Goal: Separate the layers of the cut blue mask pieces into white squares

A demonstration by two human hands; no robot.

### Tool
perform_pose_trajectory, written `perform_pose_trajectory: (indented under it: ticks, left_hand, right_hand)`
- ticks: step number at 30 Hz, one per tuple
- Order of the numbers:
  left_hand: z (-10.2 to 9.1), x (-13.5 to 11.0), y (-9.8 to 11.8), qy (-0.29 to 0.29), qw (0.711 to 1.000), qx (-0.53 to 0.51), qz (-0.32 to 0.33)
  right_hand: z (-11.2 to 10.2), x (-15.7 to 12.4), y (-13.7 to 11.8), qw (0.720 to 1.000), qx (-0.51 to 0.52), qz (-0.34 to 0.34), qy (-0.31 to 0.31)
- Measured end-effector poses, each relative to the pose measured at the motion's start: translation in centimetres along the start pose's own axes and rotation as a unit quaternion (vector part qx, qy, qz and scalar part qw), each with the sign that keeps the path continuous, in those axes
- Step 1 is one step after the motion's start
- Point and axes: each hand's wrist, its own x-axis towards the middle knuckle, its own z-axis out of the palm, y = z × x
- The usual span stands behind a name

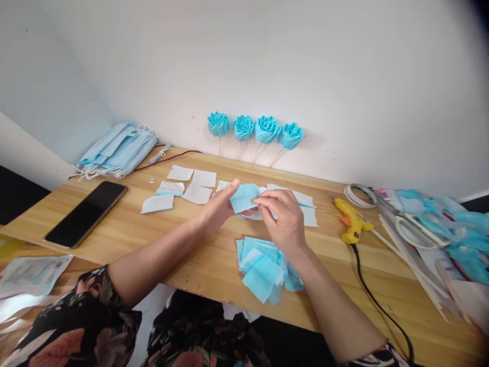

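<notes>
Above the middle of the table, my left hand (pixel 219 206) holds a small light-blue fabric square (pixel 244 197), its thumb along the left edge. My right hand (pixel 284 216) pinches the same square at its right edge between thumb and forefinger. Below my right wrist lies a loose pile of blue squares (pixel 263 270). Several white pieces (pixel 198 186) are laid out flat behind and left of my left hand, and more white pieces (pixel 310 209) lie partly hidden behind my right hand.
Several blue fabric roses (pixel 267 129) on sticks lean against the wall. A stack of face masks (pixel 118 148) and a phone (pixel 87 214) lie left. On the right are a yellow glue gun (pixel 353 221) with a black cord, a tape roll (pixel 360 195), scissors (pixel 420 231) and blue scraps (pixel 469 250).
</notes>
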Motion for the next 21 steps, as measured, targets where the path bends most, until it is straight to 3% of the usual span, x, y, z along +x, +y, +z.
perform_pose_trajectory:
  ticks: [4, 9, 11, 21]
  left_hand:
    - [-0.2, -0.1, 0.0, 0.041, 0.999, -0.002, 0.011]
    - [-0.2, -0.3, 0.1, 0.038, 0.999, 0.024, 0.022]
    - [-0.2, -0.3, 0.1, 0.032, 0.999, 0.033, 0.027]
    - [-0.5, -0.2, -0.4, 0.023, 0.998, 0.045, 0.027]
  right_hand:
    - [-0.1, -0.1, 0.4, 0.999, 0.043, 0.032, 0.0]
    - [-0.3, -0.1, 1.3, 0.954, 0.2, 0.222, 0.024]
    - [-0.2, 0.0, 1.4, 0.936, 0.233, 0.262, 0.013]
    - [-0.2, 0.2, 1.0, 0.937, 0.23, 0.264, -0.011]
